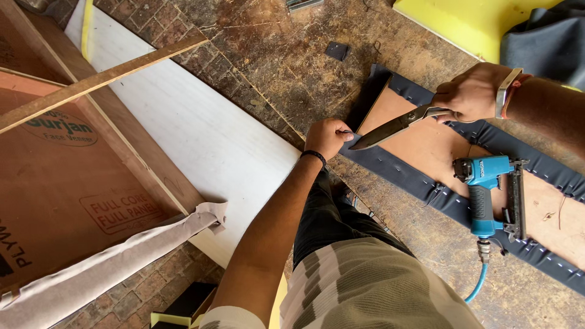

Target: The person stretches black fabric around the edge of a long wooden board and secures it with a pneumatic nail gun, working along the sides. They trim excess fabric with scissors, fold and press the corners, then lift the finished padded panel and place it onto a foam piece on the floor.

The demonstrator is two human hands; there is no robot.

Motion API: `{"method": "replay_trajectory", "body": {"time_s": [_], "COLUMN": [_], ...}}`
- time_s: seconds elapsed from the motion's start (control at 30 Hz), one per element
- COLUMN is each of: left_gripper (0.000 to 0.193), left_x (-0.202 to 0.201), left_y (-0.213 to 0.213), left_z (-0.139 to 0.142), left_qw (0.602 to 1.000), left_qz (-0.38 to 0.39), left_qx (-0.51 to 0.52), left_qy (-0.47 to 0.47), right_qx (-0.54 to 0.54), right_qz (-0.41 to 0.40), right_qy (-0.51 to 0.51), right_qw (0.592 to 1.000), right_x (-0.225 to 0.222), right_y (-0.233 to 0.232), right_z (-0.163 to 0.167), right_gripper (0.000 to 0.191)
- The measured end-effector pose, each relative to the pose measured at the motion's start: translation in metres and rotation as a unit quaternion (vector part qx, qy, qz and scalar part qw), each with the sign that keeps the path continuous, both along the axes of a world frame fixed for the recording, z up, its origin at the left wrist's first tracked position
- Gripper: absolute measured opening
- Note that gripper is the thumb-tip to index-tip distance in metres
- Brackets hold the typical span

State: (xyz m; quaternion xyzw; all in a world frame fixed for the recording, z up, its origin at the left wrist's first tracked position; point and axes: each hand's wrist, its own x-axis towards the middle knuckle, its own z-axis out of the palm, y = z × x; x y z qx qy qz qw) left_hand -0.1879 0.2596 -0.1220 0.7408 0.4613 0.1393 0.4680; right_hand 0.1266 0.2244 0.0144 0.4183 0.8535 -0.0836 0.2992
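- At the near corner of the board (pixel 426 143), seen from my head camera, my left hand (pixel 327 137) is clenched, pinching a small bit of the dark blue fabric (pixel 396 173) that wraps the board's edge; the pinched bit itself is mostly hidden under my fingers.
- My right hand (pixel 472 92) grips the handles of the scissors (pixel 396 126). The blades look nearly closed, though I cannot tell whether they are fully shut.
- The scissors' long axis runs from my right hand at the upper right down and left toward my left hand, and the tip sits just beside my left thumb, touching or almost touching the pinched fabric.
- So the fabric lies directly ahead of the blade tip, and my left hand is the nearer one to it; my right is well back along the tool.
- The fabric strip runs along the board's near edge, down and to the right, pinned by a row of staples.
- The blue staple gun (pixel 487 195) lies on the board to the right of the scissors, apart from both hands, its hose (pixel 478 283) trailing toward me.
- Left of my left hand the scarred worktable (pixel 286 67) is open; farther left lie a white panel (pixel 195 134) and a plywood sheet (pixel 61 183).
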Motion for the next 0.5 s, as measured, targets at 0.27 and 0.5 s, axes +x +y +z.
{"method": "replay_trajectory", "body": {"time_s": [0.27,0.5], "left_gripper": [0.015,0.016], "left_x": [-0.006,-0.007], "left_y": [0.004,0.010], "left_z": [-0.001,-0.013], "left_qw": [1.000,0.999], "left_qz": [0.019,0.008], "left_qx": [-0.022,-0.032], "left_qy": [0.008,0.010], "right_qx": [0.031,0.086], "right_qz": [0.009,-0.130], "right_qy": [-0.042,0.106], "right_qw": [0.999,0.982], "right_x": [-0.001,-0.013], "right_y": [-0.008,-0.085], "right_z": [-0.011,-0.042], "right_gripper": [0.028,0.032]}}
